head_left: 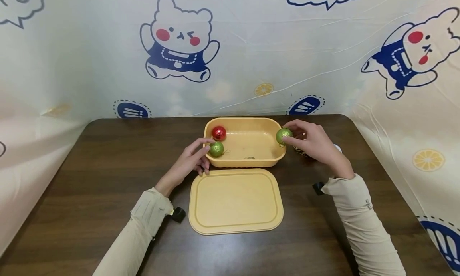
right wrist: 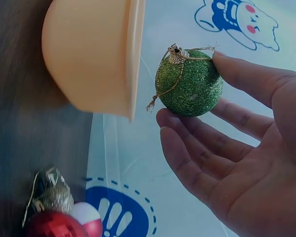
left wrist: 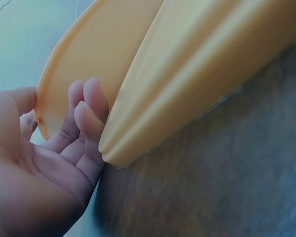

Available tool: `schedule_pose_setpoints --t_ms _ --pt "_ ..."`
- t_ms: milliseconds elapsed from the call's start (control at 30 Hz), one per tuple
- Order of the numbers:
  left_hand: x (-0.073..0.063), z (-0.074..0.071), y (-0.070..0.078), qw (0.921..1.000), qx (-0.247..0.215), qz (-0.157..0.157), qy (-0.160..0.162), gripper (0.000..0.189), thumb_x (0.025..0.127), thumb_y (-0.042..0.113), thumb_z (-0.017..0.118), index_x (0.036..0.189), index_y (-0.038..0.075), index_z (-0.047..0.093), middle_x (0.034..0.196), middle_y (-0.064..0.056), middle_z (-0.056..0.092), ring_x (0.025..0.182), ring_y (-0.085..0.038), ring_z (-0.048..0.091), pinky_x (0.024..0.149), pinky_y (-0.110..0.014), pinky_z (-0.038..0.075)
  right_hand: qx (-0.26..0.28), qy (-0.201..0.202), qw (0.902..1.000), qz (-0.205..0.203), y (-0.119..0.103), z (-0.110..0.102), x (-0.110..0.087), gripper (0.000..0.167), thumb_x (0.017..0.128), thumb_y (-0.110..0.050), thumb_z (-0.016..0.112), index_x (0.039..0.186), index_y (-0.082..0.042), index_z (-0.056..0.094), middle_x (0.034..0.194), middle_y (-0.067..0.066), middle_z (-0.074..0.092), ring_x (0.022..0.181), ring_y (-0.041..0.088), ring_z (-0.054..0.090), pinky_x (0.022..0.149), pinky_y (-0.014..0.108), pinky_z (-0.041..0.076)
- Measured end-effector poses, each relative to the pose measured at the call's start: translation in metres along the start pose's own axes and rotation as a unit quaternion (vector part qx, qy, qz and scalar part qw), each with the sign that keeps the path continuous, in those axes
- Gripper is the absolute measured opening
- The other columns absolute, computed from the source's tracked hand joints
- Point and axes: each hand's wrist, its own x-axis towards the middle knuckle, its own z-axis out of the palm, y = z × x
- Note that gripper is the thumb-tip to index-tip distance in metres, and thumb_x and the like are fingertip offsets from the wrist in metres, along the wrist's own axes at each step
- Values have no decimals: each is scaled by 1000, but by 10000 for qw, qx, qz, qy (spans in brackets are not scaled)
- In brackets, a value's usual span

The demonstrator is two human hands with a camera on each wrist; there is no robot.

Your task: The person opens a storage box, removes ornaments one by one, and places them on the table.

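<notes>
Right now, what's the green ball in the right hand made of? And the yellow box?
Green ball in the right hand: maybe plastic or foam, coated in glitter, because it's grainy and sparkly.
Yellow box: probably plastic, smooth and slightly shiny, with soft reflections inside.

Glittery green balls, red ball, plain yellow box and lid, brown wood-grained table

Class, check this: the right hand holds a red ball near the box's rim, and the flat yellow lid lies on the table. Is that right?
Not quite: the ball in the right hand is green, not red, as the right wrist view shows. The rest of the statement stands.
</notes>
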Motion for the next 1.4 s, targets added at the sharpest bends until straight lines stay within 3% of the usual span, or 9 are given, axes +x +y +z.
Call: schedule_pose_setpoints --t_ms 1167,1400 --pt "0 0 1 10000 2 3 0 42 105 42 48 142 22 48 76 -22 60 58 -30 63 49 -33 52 -697 48 9975 76 25 -2 0 36 92 -21 74 122 -3 63 109 17 67 93 32 64 80 47 56" --pt "-1 1 2 10000 0 36 -11 41 105 42 47 142 23 48 76 -23 60 58 -30 63 49 -34 52 -871 -14 9953 425 29 -6 -2 37 92 -22 74 124 -6 62 110 15 67 88 28 60 75 41 52"
